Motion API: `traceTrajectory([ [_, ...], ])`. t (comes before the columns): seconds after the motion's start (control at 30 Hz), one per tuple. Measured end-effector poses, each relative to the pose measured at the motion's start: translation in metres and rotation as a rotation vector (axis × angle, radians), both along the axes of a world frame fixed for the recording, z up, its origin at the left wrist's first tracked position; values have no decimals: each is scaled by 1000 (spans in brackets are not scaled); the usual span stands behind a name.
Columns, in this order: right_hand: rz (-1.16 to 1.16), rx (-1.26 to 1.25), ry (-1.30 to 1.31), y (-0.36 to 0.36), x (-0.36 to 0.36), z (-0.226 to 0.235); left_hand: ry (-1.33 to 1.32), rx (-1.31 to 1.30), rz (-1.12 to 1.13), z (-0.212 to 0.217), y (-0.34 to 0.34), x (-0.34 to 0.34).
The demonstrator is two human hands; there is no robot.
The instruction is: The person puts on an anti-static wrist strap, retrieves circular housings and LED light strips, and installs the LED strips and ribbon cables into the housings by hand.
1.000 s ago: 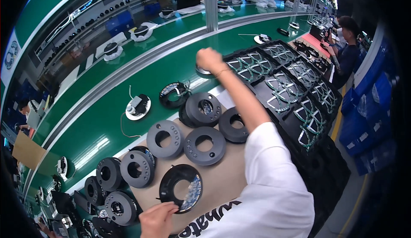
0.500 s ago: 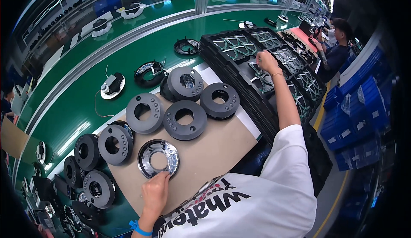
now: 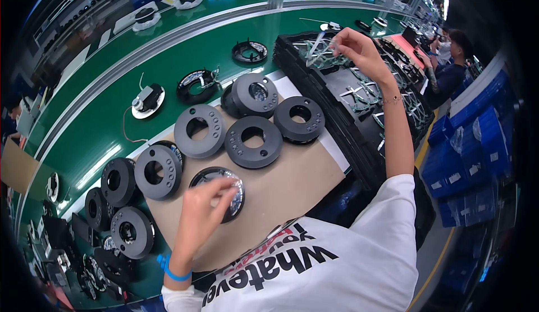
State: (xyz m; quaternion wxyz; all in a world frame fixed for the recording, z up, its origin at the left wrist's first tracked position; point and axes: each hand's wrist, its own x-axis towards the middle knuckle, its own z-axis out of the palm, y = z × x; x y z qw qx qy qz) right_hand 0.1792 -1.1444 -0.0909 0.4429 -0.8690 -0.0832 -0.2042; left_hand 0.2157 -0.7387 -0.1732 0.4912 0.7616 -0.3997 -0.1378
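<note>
My right hand (image 3: 359, 53) is raised over the black compartment tray (image 3: 306, 84), thumb and fingers pinched on a thin green-and-white wire harness (image 3: 321, 53). More such harnesses (image 3: 362, 96) lie in the tray's compartments. My left hand (image 3: 205, 213) hovers over a shiny black ring-shaped housing (image 3: 240, 202) and partly hides it; its thumb and fingers are apart, slightly blurred, and hold nothing visible. Whether it touches the housing I cannot tell. The housing lies on brown cardboard (image 3: 281, 194).
Several dark grey ring covers (image 3: 254, 157) stand at the cardboard's far and left sides. On the green bench are two black open rings (image 3: 196, 85) and a white disc with a black block (image 3: 149, 103). Blue bins (image 3: 466, 149) line the right; a co-worker (image 3: 452, 65) sits beyond the tray.
My right hand has risen from the tray and moved away from me, now with a wire harness in it. My left hand has shifted from the housing's near rim to over it, fingers spreading.
</note>
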Motion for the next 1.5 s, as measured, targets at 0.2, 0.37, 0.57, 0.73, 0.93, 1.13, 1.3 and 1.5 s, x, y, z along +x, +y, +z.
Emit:
traceTrajectory([
  [0.2, 399, -8, 184, 122, 18, -12, 341, -385, -3, -6, -17, 24],
  [0.37, 610, -163, 176, 173, 17, -32, 562, -346, -109, -10, -18, 28],
  [0.57, 732, -195, 112, 177, 10, -48, 578, -352, 10, -16, -8, 24],
  [0.73, 631, -194, 326, 181, -12, -68, 572, -284, -15, -24, -17, 12],
  [0.93, 126, -17, 137, 215, -31, -101, 545, -240, 101, -36, -30, 2],
  [1.13, 6, 556, 103, 239, -24, -137, 457, -230, 187, -34, -18, 5],
  [1.3, 22, 476, 99, 229, -26, -138, -187, -11, 430, -59, 6, -29],
  [1.5, 37, 85, 59, 217, -23, -122, -486, 257, 532, -94, 24, -52],
])
